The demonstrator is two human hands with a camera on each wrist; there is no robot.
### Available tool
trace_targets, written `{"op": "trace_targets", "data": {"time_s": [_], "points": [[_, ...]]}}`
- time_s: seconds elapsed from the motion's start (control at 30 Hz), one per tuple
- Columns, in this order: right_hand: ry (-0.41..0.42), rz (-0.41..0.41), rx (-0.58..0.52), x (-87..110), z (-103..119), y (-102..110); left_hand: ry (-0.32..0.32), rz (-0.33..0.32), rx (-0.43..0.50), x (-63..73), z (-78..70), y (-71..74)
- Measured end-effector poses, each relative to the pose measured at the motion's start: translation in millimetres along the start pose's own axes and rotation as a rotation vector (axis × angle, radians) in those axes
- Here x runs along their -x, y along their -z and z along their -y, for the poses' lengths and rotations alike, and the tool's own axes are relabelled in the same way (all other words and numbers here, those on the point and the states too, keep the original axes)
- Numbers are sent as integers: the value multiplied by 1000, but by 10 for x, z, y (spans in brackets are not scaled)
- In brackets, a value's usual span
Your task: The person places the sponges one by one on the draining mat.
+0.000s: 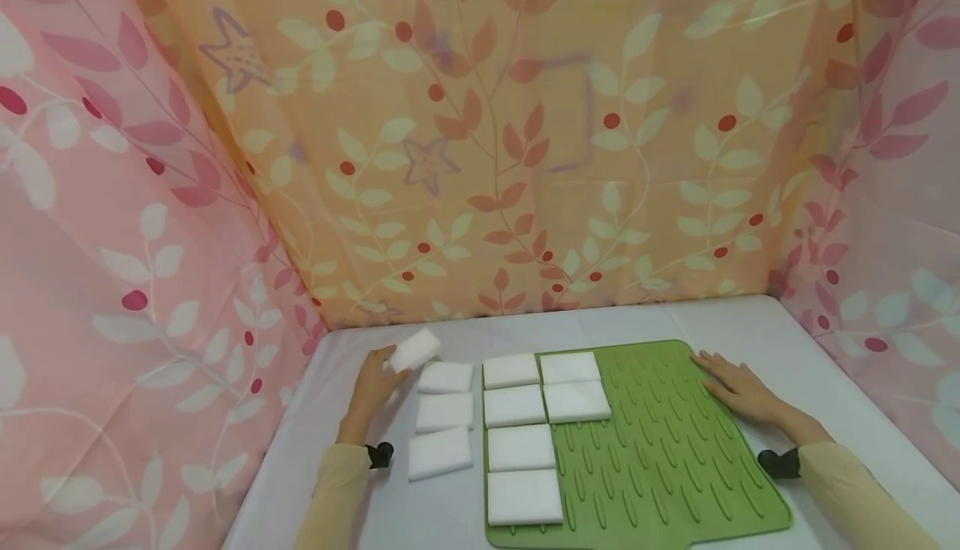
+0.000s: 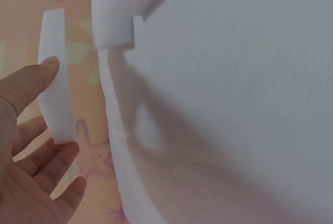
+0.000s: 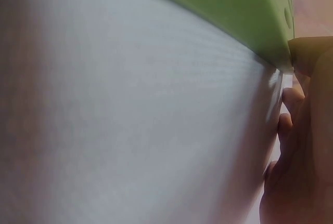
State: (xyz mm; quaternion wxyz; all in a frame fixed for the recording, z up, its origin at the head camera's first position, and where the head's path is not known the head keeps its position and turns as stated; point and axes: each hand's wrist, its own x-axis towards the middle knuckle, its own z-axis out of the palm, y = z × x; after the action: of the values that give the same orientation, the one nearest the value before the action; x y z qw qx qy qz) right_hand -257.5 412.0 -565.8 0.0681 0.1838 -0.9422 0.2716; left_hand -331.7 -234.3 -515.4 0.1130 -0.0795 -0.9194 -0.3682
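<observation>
My left hand (image 1: 372, 385) pinches a white sponge (image 1: 417, 349) above the table, left of the mat. In the left wrist view the thumb presses one face of that sponge (image 2: 56, 94), with fingers behind it. Three loose white sponges (image 1: 444, 412) lie in a column just below and right of this hand. A ridged green mat (image 1: 652, 458) bears several more white sponges (image 1: 519, 447), four-sided and flat, along its left side and upper middle. My right hand (image 1: 738, 387) lies with extended fingers at the mat's upper right edge, its thumb touching the rim in the right wrist view.
A white cloth covers the table (image 1: 600, 322). Orange leaf-patterned fabric (image 1: 487, 133) hangs behind it, and pink patterned fabric (image 1: 150, 283) stands along the left and right sides. Dark wrist straps (image 1: 381, 454) sit on both arms.
</observation>
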Motion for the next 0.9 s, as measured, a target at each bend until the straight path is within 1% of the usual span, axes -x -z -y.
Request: {"op": "trace_targets", "data": {"time_s": [0.13,0.27,0.37,0.6,0.7,0.8,0.9], "points": [[3,-2,4,4,6,1,-11,28,6,15,-93,-39],[8,-7,6,8,17,2,-44,51,-34,16,-186,-78],[6,-7,-1,12,24,5,-46,73,-48,32,-264,-108],[-6,8,-6,11,6,-6,-55,129,-9,128,-457,-194],[-10,15,-4,10,-4,-7,-56,147,-6,150,-503,-255],[-6,6,-3,8,-10,-10,-80,154,-11,158,-538,-317],[2,-5,-1,6,-12,-8,-122,157,-16,170,-573,-370]]}}
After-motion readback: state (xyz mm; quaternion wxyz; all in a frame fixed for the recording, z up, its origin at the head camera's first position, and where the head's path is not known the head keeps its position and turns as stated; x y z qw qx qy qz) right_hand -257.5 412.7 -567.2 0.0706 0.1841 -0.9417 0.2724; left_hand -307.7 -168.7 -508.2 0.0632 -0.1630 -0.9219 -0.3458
